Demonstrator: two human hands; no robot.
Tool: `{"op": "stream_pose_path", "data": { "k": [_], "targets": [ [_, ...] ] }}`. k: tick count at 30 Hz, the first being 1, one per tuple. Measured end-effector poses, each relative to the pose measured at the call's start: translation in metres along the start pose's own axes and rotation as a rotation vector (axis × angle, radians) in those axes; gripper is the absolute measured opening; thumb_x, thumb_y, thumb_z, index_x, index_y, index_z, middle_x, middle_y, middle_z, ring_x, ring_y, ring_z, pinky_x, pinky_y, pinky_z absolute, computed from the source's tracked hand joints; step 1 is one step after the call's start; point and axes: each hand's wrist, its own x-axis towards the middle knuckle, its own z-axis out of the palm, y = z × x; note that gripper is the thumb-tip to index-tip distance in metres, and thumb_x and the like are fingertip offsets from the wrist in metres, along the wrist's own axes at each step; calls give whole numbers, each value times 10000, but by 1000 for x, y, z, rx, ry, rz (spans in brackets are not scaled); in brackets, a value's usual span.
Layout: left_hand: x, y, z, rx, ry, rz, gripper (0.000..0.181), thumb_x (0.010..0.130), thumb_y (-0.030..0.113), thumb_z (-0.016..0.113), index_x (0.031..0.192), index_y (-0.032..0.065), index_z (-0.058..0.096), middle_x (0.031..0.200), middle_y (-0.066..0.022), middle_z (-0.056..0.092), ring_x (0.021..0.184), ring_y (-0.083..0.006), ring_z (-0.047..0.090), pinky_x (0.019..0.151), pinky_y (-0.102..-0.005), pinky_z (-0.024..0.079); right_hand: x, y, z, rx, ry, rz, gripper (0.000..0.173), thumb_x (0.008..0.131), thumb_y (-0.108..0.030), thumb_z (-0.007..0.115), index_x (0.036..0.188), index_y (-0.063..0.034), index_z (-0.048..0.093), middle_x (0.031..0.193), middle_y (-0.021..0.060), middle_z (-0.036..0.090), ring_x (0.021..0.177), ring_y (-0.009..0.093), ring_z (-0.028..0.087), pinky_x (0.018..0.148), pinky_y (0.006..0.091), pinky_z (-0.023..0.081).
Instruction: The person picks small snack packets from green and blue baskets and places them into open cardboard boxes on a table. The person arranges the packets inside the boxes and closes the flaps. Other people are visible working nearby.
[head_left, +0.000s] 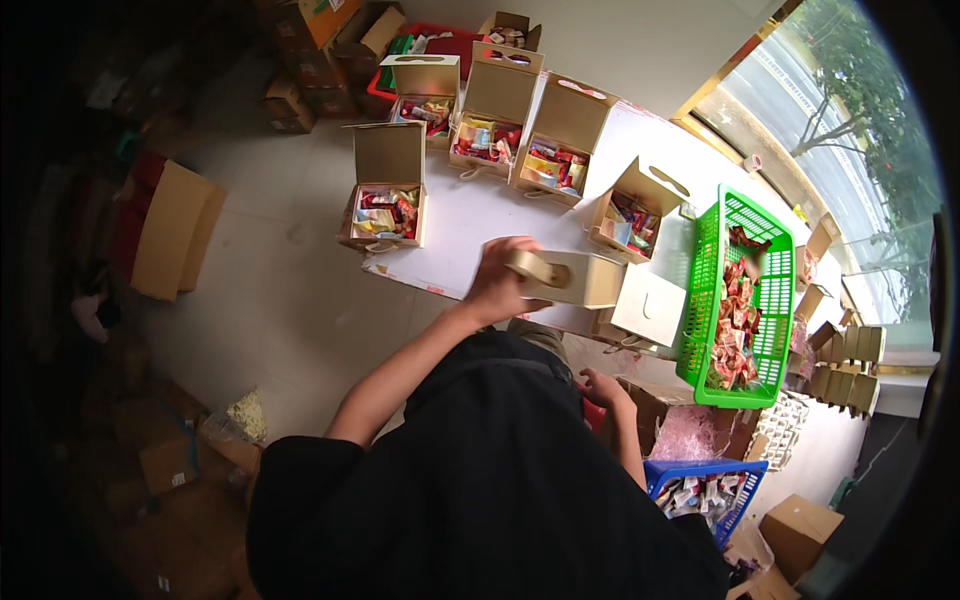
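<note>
My left hand grips the end of a pale cardboard gift box near the table's front edge. A cardboard piece at the gripped end looks curled and slightly blurred. Just right of it sits a closed gift box with a cord loop. My right hand is low beside my body, below the table edge, with nothing seen in it. Beyond my left hand, open boxes of wrapped snacks stand on the white table, among them a left front box and a right box.
A green plastic basket of red-wrapped snacks occupies the table's right side. Below are a blue basket of packets and a carton of pink shredded paper. Stacked cartons stand at the far left. A window borders the right.
</note>
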Motion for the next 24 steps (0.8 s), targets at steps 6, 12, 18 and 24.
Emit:
{"op": "stream_pose_path", "data": {
  "k": [6,12,18,24],
  "targets": [
    [51,76,115,180,33,703,402,748,146,498,1133,247,435,1015,-8,419,1013,-136,400,873,-350,263,3,-8,22,56,232,-50,357,750,-154,468,1107,-151,485,1045,129,570,968,310,540,818,527,375],
    [2,62,184,188,-250,679,484,750,151,482,1218,228,385,1193,-64,383,1157,-207,326,966,-436,207,-7,-2,30,188,319,-76,341,764,-183,439,1090,-99,495,948,178,595,910,340,552,780,436,427],
    [-7,12,107,228,-432,412,674,683,170,570,1299,186,298,1296,-93,315,1243,-248,250,989,-559,109,-12,-2,26,273,257,-42,344,782,-211,424,1094,-86,501,952,191,589,914,347,546,795,424,421],
    [-39,-145,-38,775,121,-400,501,657,74,561,1139,61,427,1152,-130,413,1121,-296,349,938,-542,209,-6,-7,16,150,325,-160,328,761,-151,422,1069,-79,510,944,174,593,910,337,545,792,420,428]
  ]
}}
